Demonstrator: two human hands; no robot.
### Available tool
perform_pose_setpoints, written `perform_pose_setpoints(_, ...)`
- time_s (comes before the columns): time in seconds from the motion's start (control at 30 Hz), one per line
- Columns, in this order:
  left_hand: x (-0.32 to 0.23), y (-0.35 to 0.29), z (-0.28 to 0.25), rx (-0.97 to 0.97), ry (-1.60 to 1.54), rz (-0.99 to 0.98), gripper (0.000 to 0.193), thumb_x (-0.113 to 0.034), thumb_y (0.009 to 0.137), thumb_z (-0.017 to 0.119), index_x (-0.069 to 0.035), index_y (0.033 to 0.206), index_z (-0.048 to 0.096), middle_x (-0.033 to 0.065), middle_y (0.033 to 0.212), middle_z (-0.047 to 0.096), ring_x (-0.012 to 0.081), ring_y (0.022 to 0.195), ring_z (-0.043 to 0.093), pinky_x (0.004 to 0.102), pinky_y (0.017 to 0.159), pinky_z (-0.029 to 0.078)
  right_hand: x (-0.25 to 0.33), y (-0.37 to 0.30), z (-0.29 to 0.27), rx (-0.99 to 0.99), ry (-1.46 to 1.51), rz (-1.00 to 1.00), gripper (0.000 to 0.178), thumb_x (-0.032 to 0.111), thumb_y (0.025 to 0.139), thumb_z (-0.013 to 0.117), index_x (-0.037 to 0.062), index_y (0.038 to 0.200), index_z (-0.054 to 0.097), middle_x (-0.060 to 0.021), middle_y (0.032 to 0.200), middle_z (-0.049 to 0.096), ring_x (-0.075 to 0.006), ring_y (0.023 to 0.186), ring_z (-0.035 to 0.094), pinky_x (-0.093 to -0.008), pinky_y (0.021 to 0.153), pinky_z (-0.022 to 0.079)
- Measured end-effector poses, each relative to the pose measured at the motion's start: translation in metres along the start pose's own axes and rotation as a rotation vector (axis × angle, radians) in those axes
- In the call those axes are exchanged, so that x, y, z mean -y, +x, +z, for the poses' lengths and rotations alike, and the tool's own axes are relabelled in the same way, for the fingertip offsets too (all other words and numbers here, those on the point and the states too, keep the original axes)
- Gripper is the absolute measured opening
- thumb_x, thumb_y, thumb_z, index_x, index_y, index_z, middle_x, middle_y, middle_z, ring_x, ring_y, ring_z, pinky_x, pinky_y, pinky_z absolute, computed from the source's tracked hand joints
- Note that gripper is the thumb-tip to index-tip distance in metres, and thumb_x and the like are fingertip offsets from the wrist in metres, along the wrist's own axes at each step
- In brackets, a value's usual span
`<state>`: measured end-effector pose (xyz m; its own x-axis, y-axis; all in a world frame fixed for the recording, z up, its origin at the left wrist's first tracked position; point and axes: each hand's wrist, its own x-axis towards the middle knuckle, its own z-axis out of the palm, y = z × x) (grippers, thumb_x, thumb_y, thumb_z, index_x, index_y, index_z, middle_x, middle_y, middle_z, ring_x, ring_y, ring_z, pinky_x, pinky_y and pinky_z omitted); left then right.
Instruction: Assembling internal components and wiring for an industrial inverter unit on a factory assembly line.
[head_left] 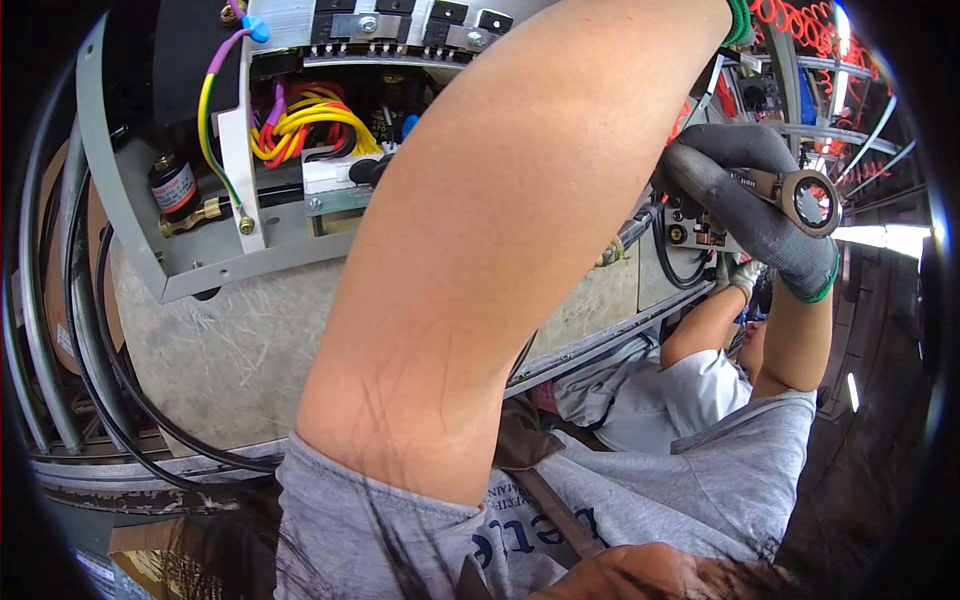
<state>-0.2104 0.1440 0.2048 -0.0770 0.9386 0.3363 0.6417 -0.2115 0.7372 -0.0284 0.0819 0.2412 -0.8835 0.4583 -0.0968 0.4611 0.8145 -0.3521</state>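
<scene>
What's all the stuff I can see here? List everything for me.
metal cabinet: one, grey, open, upper left.
wire bundle: one, yellow, red and purple, inside the cabinet.
green-yellow wire: one, along the cabinet's left side.
small cylinder part: one, black and red, lower left inside the cabinet.
black cables: several, hanging at left.
red coiled wire: one, top right.
another person: one, light grey shirt, lower right, working below.
wrench: one, silver ring end, right, held by the gloved hand.
right hand: grey glove with green cuff, closed around the wrench.
left arm: bare, across the centre; its hand is out of view at the top.
</scene>
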Motion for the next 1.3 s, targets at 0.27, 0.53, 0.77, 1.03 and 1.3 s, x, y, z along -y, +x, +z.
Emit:
perform_pose_setpoints(0.27,0.001,0.003,-0.001,0.001,0.002,-0.001,0.046,-0.039,0.086,0.057,-0.006,0.116,0.066,0.0154,0.124,0.062,0.0272,0.114,0.061,0.0361,0.096,0.047,0.019,-0.001,0.028,0.020,-0.038,0.236,0.017,0.010,0.090,0.056,-0.0032,0.084,0.065,-0.0106,0.071,0.062,-0.0160,0.062,0.057,-0.0283,0.058,0.044)
perform_pose_setpoints(0.53,-0.004,0.006,0.003,-0.024,0.011,0.022,0.048,-0.042,0.086,0.055,-0.007,0.115,0.067,0.0157,0.123,0.062,0.0277,0.113,0.061,0.0366,0.096,0.047,0.025,-0.036,0.077,-0.324,0.004,0.357,0.020,0.015,0.089,0.052,-0.0004,0.079,0.061,-0.0135,0.070,0.056,-0.0270,0.062,0.057,-0.0326,0.060,0.043)
perform_pose_setpoints(0.77,0.000,0.006,-0.002,-0.041,0.049,0.076,0.052,-0.049,0.087,0.050,-0.008,0.114,0.067,0.0155,0.121,0.062,0.0276,0.113,0.061,0.0373,0.097,0.046,0.025,-0.050,0.110,-0.402,0.238,0.417,0.013,0.007,0.091,0.050,-0.0023,0.084,0.055,-0.0135,0.063,0.050,-0.0235,0.054,0.050,-0.0317,0.054,0.041)
perform_pose_setpoints(1.03,-0.008,0.009,0.007,-0.042,0.054,0.000,0.060,-0.055,0.086,0.051,-0.005,0.113,0.067,0.0178,0.121,0.062,0.0292,0.113,0.060,0.0377,0.096,0.046,0.034,-0.035,0.128,-0.485,0.074,0.352,0.004,0.007,0.088,0.056,0.0043,0.086,0.054,-0.0187,0.065,0.056,-0.0381,0.060,0.059,-0.0391,0.053,0.045)
perform_pose_setpoints(1.3,-0.016,0.001,0.002,0.044,0.106,-0.017,0.056,-0.050,0.085,0.058,-0.005,0.118,0.064,0.0162,0.123,0.062,0.0285,0.113,0.060,0.0384,0.096,0.047,0.039,-0.057,0.110,-0.427,0.098,0.283,0.006,0.006,0.084,0.059,0.0033,0.079,0.057,-0.0166,0.060,0.053,-0.0354,0.054,0.057,-0.0376,0.051,0.044)
